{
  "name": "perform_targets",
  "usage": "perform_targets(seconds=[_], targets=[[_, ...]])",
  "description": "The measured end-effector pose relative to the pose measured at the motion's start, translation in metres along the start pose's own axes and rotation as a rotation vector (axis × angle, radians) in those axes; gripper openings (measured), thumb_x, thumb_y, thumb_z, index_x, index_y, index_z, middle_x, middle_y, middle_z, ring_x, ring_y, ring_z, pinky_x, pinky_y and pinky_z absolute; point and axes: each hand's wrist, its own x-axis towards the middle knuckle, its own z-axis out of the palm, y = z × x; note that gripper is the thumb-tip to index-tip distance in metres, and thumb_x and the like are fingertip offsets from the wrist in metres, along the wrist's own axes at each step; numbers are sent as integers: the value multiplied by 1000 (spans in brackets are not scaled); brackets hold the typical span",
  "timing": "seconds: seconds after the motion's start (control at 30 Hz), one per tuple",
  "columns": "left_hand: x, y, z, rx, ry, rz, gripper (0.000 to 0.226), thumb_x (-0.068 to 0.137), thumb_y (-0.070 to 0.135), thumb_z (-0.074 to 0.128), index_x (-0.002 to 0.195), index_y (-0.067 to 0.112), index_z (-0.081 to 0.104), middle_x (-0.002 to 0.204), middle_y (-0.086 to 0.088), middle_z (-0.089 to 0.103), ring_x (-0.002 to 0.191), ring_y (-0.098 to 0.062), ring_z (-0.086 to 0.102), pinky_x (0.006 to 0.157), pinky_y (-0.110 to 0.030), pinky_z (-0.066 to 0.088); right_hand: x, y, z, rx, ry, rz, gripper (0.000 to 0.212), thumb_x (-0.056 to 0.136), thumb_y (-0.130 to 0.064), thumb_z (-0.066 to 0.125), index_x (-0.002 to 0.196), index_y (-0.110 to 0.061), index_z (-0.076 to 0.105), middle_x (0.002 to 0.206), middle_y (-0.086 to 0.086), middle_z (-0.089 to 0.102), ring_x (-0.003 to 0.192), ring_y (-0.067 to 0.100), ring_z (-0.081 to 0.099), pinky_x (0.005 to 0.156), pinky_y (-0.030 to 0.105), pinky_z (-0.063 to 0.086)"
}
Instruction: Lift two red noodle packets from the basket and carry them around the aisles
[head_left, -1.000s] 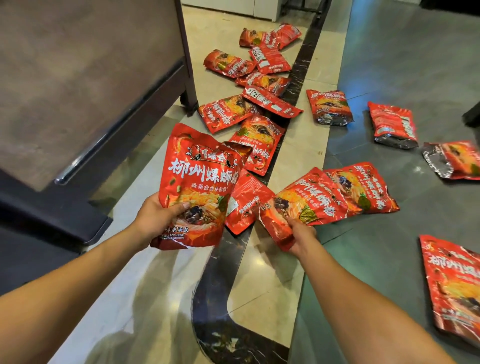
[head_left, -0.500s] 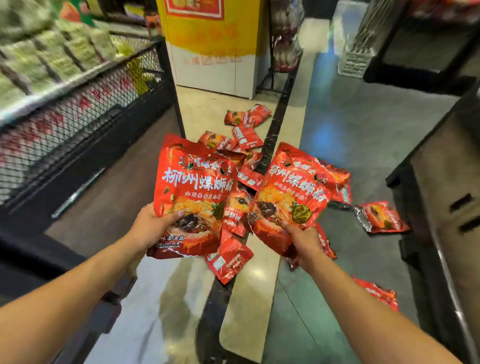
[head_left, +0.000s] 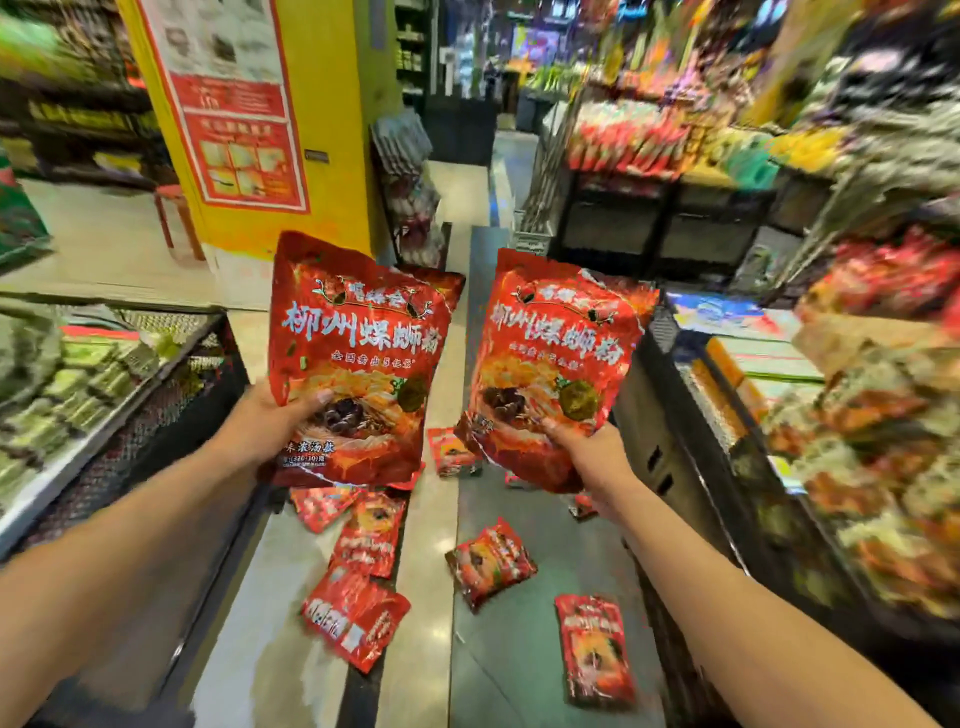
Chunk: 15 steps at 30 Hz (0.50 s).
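My left hand (head_left: 265, 423) grips a red noodle packet (head_left: 358, 332) by its lower left edge, thumb across the front, and holds it upright at chest height. My right hand (head_left: 592, 452) grips a second red packet (head_left: 561, 353) of the same kind by its bottom edge, also upright, a little to the right. The two packets hang side by side with a narrow gap between them. Below them several more red packets (head_left: 358, 618) lie scattered on the shop floor (head_left: 519, 649).
A black display stand with green packs (head_left: 78, 395) runs along the left. A black shelf unit loaded with red and yellow goods (head_left: 857, 441) runs along the right. A yellow pillar with red posters (head_left: 244, 114) stands ahead, the aisle continuing beyond it.
The view has swung up from the floor to the aisle. My right hand lifted a packet off the floor, and both packets have risen together to chest height.
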Motion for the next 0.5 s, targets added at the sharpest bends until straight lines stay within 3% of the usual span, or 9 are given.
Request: perform_targets(seconds=[0.03, 0.1, 0.23, 0.33, 0.43, 0.5], targets=[[1, 19, 3, 11, -25, 26, 7, 93, 26, 72, 97, 32, 70, 75, 19, 75, 75, -1, 71, 74, -20, 54, -8, -13, -13, -8, 37, -13, 44, 64, -43, 89, 103, -26, 77, 107, -3, 79, 102, 20, 75, 96, 48, 59], [3, 48, 9, -6, -66, 52, 6, 96, 27, 71, 99, 31, 68, 85, 12, 74, 80, -12, 71, 67, -25, 51, -29, -38, -36, -13, 102, -40, 49, 67, -39, 88, 111, -20, 77, 108, -2, 79, 102, 20, 76, 97, 47, 58], [6, 90, 23, -70, -160, 117, 6, 97, 19, 71, 102, 22, 70, 98, -4, 78, 87, -30, 75, 85, -42, 57, -77, -74, -77, 3, 222, -52, 24, 86, -16, 83, 109, -14, 76, 97, -1, 80, 90, 17, 77, 90, 40, 62], [5, 111, 36, -109, -259, 152, 12, 95, 20, 72, 107, 18, 71, 101, -11, 78, 88, -30, 76, 90, -46, 55, -117, -85, -101, 1, 333, -36, 31, 86, -24, 84, 113, -14, 75, 98, 0, 81, 91, 21, 78, 91, 45, 61], [-4, 128, 55, -142, -346, 185, 7, 95, 16, 72, 99, 21, 69, 99, -10, 76, 74, -14, 75, 81, -35, 54, -163, -89, -121, 16, 448, -44, 41, 81, -34, 87, 115, -16, 73, 102, 0, 80, 96, 24, 77, 96, 50, 59], [-12, 133, 71, -154, -400, 182, 7, 94, 17, 74, 99, 19, 69, 102, -14, 77, 86, -26, 74, 86, -41, 56, -197, -90, -131, 55, 525, -58, 48, 81, -33, 88, 122, -19, 69, 109, -1, 79, 102, 23, 75, 98, 47, 58]])
